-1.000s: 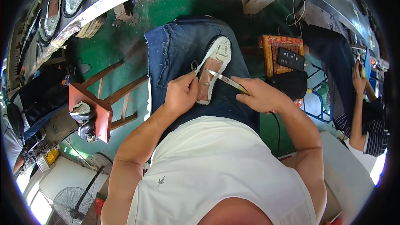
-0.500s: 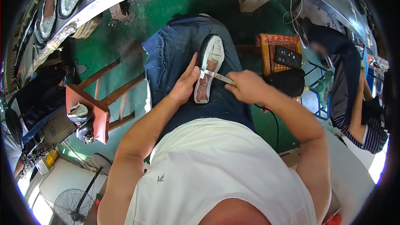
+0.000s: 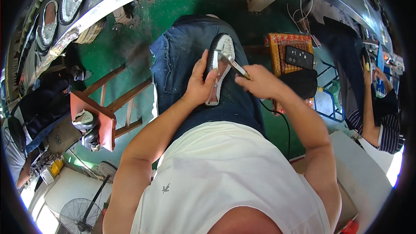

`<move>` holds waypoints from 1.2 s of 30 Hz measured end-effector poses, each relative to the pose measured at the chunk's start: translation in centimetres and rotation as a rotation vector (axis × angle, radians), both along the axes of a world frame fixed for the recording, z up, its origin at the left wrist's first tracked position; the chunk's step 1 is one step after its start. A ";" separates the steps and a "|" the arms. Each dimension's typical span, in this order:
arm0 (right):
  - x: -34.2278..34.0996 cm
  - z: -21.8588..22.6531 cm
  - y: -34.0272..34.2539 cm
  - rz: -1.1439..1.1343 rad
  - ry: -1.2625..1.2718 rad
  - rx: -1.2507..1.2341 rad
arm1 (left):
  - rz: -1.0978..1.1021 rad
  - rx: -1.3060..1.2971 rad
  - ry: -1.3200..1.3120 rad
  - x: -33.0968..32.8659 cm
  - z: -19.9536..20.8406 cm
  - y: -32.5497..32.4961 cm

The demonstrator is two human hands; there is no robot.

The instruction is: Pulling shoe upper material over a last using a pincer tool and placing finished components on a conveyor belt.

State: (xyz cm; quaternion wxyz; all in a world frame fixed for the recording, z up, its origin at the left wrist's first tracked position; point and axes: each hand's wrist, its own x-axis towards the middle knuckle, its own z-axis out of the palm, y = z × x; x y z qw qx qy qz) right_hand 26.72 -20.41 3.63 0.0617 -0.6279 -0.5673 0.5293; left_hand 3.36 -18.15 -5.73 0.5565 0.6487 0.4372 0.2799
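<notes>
White-and-brown, black-rimmed shoe (image 3: 222, 70) looks light, slightly flexible; hold its edges. Your left hand (image 3: 199, 84), loosely open, braces one; your right hand (image 3: 260, 82) grips a slim silver metal tool (image 3: 236, 66).

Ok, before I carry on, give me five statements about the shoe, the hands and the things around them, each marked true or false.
1. The left hand touches the shoe. True.
2. The left hand holds the silver metal tool. False: the right hand grips the silver metal tool.
3. The shoe lies with its underside facing up. True.
4. The black handheld device sits on the worker's lap. False: the black handheld device lies on the woven-top stool, to the right.
5. The wire-caged fan appears at the lower left of the view. True.
</notes>
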 end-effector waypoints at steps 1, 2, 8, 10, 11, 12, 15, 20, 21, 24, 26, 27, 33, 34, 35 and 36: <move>-0.7 -2.2 -1.3 -0.170 0.142 -0.085 | -0.005 0.090 0.034 0.1 0.6 0.2; -1.6 -2.9 -2.2 -0.248 0.187 -0.035 | -0.003 0.093 0.033 0.1 1.1 0.4; 1.4 -1.4 -1.7 -0.342 0.657 -0.490 | -0.204 0.326 0.416 0.1 4.0 1.1; 2.1 -0.7 -1.5 -0.330 0.531 -0.399 | -0.182 0.357 0.463 0.3 4.0 1.2; 2.3 -0.2 -1.2 -0.315 0.404 -0.315 | -0.180 0.361 0.461 0.4 3.9 1.4; 1.8 1.7 -0.1 -0.262 0.225 -0.265 | -0.206 0.366 0.476 0.6 4.2 1.3; 0.4 -0.3 0.8 -0.139 0.185 0.097 | -0.261 0.408 0.478 0.7 4.6 1.1; -0.2 1.5 3.0 -0.034 0.101 -0.083 | -0.262 0.297 0.484 -0.3 4.1 0.0; -0.2 2.2 3.1 -0.024 0.082 -0.042 | -0.173 0.172 0.448 -0.4 3.7 -0.1; -0.9 0.3 0.2 0.070 -0.034 0.204 | -0.153 -0.032 0.315 -0.9 2.5 -0.3; -1.3 -0.7 -1.9 0.225 -0.201 0.283 | -0.225 -0.123 0.219 -1.9 2.3 0.0; -1.6 0.3 -1.7 0.232 -0.195 0.278 | -0.330 -0.260 0.128 -3.3 2.4 0.7; -2.9 0.9 -4.1 0.103 -0.018 0.499 | -0.523 -0.632 0.002 -3.9 4.2 1.5; -3.3 0.8 -3.9 0.233 -0.149 0.368 | -0.463 -0.506 -0.005 -3.9 4.2 1.2; -3.7 0.8 -3.7 0.362 -0.280 0.238 | -0.402 -0.378 -0.010 -3.9 4.3 0.9; -3.4 0.4 -3.1 0.371 -0.285 0.268 | -0.386 -0.329 0.004 -3.9 4.4 1.2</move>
